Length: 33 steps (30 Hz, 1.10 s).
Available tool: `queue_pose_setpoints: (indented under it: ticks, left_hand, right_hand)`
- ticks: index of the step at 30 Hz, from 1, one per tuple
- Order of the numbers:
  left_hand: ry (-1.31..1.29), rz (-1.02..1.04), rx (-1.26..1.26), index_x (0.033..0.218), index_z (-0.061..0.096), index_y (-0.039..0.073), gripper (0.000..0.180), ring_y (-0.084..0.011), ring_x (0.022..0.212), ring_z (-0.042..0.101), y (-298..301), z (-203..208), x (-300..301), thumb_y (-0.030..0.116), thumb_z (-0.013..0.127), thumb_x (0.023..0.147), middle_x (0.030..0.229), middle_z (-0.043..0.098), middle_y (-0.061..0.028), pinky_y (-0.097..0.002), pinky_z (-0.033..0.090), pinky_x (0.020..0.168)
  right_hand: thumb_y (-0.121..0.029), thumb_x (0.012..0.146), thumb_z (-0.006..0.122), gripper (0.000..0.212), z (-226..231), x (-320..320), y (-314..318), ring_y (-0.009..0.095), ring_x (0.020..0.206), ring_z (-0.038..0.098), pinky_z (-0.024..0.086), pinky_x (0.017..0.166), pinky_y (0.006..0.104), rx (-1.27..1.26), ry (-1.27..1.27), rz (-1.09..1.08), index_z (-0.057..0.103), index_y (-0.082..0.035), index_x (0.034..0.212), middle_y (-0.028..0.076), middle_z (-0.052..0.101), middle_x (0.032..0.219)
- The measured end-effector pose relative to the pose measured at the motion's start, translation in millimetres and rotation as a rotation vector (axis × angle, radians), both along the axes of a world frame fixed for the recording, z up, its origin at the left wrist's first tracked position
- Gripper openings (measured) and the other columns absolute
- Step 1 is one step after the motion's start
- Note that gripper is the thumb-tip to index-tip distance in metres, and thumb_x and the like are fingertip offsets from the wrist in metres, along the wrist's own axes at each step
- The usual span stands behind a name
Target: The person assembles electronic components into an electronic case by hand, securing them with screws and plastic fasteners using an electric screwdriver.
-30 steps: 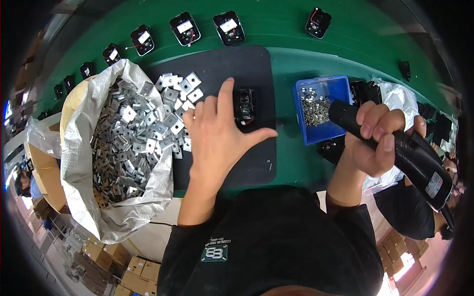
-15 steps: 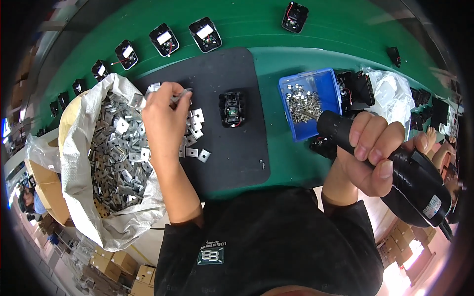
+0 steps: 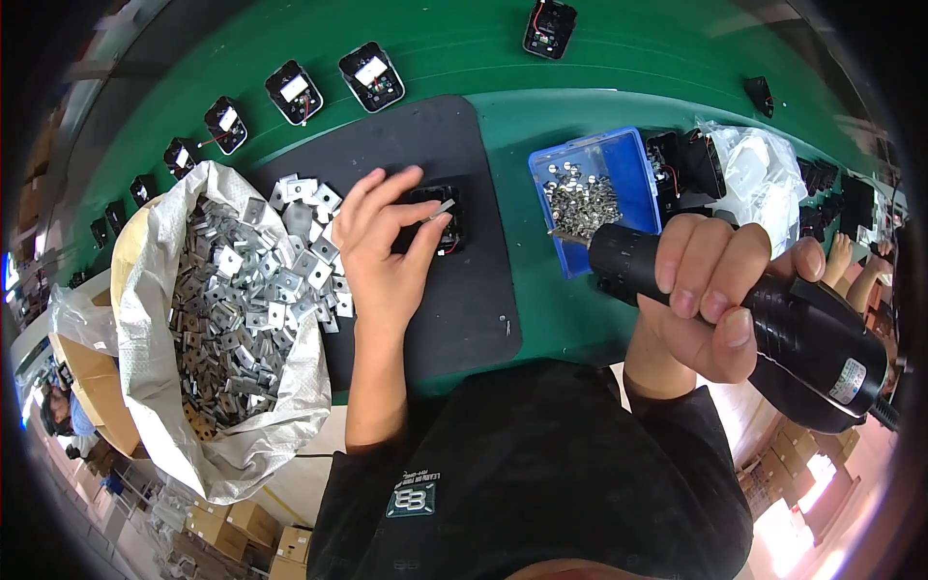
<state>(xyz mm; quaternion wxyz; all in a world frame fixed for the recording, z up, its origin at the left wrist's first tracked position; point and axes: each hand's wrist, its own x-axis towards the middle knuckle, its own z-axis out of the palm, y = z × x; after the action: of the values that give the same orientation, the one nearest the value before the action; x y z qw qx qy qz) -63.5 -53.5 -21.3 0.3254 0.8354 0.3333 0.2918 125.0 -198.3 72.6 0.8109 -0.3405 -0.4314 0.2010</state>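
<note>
My left hand (image 3: 389, 246) pinches a small metal plate (image 3: 442, 209) between thumb and forefinger. It holds the plate over a black plastic housing (image 3: 450, 237) on the dark mat, and the fingers hide part of that housing. My right hand (image 3: 710, 290) is wrapped round a black electric screwdriver (image 3: 623, 261), its bit pointing left beside the front of a blue bin (image 3: 633, 184). Inside the bin lies a heap of small screws (image 3: 582, 201). Next to my left forearm, an open white woven sack (image 3: 145, 387) is full of metal plates with holes, several of them spilling onto the mat.
A grey-black mat (image 3: 464, 319) covers part of the green bench. Along the far side stand several black housings (image 3: 371, 77) with white labels and wires. Right of the bin are more black parts (image 3: 704, 164) and a clear plastic bag (image 3: 759, 179). Another person's hands (image 3: 855, 271) show at the far right.
My left hand has moved right from the loose plates to the housing, carrying a plate. The screwdriver in my right hand has shifted slightly left; the view has shifted a little too.
</note>
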Motion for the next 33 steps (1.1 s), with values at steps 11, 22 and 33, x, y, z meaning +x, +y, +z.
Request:
queue_pose_setpoints:
  ticks: [11,22,33]
  left_hand:
    - [0.067,-0.066,-0.021,0.079,0.067,0.011,0.017,-0.0252,0.119,0.054,1,10,1,0.009,0.080,0.068,0.116,0.068,-0.0006,-0.0392,0.027,0.101]
    - [0.174,-0.152,-0.050,0.117,0.062,0.008,0.050,-0.0260,0.108,0.060,13,31,6,0.007,0.076,0.069,0.115,0.066,-0.0067,-0.0388,0.033,0.099]
    - [-0.201,-0.521,-0.107,0.092,0.069,0.001,0.017,-0.0176,0.075,0.068,-15,41,15,0.007,0.072,0.077,0.087,0.073,-0.0053,-0.0308,0.040,0.077]
  right_hand:
    - [-0.004,0.085,0.060,0.064,-1,-4,4,0.017,0.059,0.051,0.048,0.061,0.0347,0.008,0.026,0.062,0.029,-0.018,0.139,0.002,0.052,0.075]
    - [-0.009,0.081,0.063,0.054,2,-7,10,0.009,0.059,0.049,0.043,0.059,0.0253,0.005,0.054,0.100,0.039,-0.017,0.129,-0.003,0.050,0.074]
    - [-0.010,0.078,0.068,0.049,15,-9,9,0.009,0.059,0.052,0.048,0.062,0.0237,0.068,0.169,0.154,0.045,-0.015,0.121,-0.003,0.052,0.070]
